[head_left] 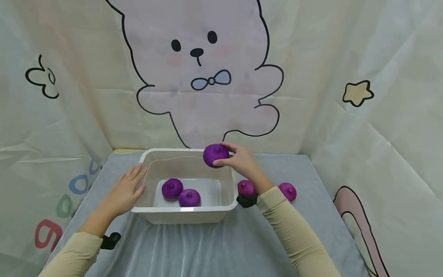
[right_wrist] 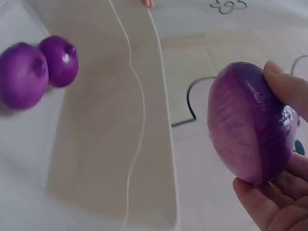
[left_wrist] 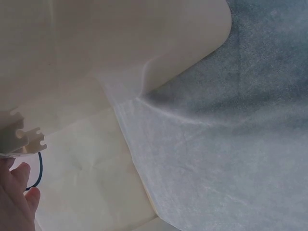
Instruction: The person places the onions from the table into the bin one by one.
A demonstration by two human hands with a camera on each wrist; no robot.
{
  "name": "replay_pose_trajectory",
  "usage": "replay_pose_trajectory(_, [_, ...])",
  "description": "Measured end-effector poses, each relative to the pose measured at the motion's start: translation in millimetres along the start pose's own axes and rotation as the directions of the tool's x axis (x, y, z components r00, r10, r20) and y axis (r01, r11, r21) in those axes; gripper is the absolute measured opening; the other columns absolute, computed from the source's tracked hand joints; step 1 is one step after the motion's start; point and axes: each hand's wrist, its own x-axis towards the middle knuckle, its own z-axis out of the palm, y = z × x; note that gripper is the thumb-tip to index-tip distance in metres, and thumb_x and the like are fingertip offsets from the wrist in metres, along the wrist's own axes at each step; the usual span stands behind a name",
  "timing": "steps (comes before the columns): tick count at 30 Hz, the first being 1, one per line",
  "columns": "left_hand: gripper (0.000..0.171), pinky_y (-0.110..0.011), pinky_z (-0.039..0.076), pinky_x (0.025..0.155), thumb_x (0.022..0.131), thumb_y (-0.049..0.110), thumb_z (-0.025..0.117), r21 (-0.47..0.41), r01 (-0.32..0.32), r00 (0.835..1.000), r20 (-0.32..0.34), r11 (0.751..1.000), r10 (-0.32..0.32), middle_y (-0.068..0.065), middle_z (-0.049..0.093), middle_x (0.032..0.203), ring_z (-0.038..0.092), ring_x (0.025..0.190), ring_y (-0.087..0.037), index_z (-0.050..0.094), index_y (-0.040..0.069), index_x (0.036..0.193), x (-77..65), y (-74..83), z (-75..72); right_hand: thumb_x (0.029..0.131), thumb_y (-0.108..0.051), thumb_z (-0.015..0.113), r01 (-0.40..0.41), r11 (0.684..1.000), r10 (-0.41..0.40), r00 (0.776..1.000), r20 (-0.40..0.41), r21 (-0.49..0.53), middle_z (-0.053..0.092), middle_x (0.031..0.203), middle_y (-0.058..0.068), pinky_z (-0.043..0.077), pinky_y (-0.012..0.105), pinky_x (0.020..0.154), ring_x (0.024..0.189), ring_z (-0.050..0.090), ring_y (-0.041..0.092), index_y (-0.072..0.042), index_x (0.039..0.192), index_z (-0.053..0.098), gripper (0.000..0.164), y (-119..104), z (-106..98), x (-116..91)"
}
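Observation:
My right hand (head_left: 242,161) holds a purple onion (head_left: 212,155) above the far right rim of a white plastic bin (head_left: 183,216). In the right wrist view, thumb and fingers grip the glossy onion (right_wrist: 245,127) from opposite sides. Two more purple onions, one left (head_left: 172,188) and one right (head_left: 189,198), lie close together on the bin's floor. My left hand (head_left: 122,192) rests at the bin's left rim, its fingers extended. Little of this left hand (left_wrist: 17,197) shows in the left wrist view.
Right of the bin, an onion (head_left: 246,187) sits partly behind my right wrist, and another onion (head_left: 288,191) lies farther right, partly behind the sleeve. A grey-blue cloth (head_left: 194,254) covers the table. Curtains with cartoon prints (head_left: 214,115) stand behind and at both sides.

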Motion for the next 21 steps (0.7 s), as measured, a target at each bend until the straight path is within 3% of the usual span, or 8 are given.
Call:
replay_pose_trajectory(13, [0.063,-0.067,0.014,0.118,0.102,0.031,0.049,-0.004,0.003,1.0,-0.014,1.0,-0.004,-0.025,0.021,0.163,0.019,0.148,-0.051,0.031,0.002,0.155,1.9,0.6,-1.4,0.072,-0.034,0.089,0.07,0.997,-0.066,0.987,0.146,-0.025,0.06,0.142,0.008,0.047,0.044,0.107,0.13,0.057,0.024,-0.017,0.141,0.057,0.078,-25,66,54])
replay_pose_trajectory(21, [0.062,-0.067,0.015,0.118,0.102,0.031,0.05,-0.001,0.006,1.0,-0.008,1.0,-0.006,-0.025,0.023,0.162,0.021,0.148,-0.052,0.032,0.002,0.154,0.0,2.8,-0.4,0.072,-0.034,0.089,0.096,0.991,-0.068,0.963,0.26,-0.095,0.062,0.14,0.008,0.047,0.034,0.108,0.126,0.061,0.019,-0.017,0.141,0.057,0.079,-19,120,74])
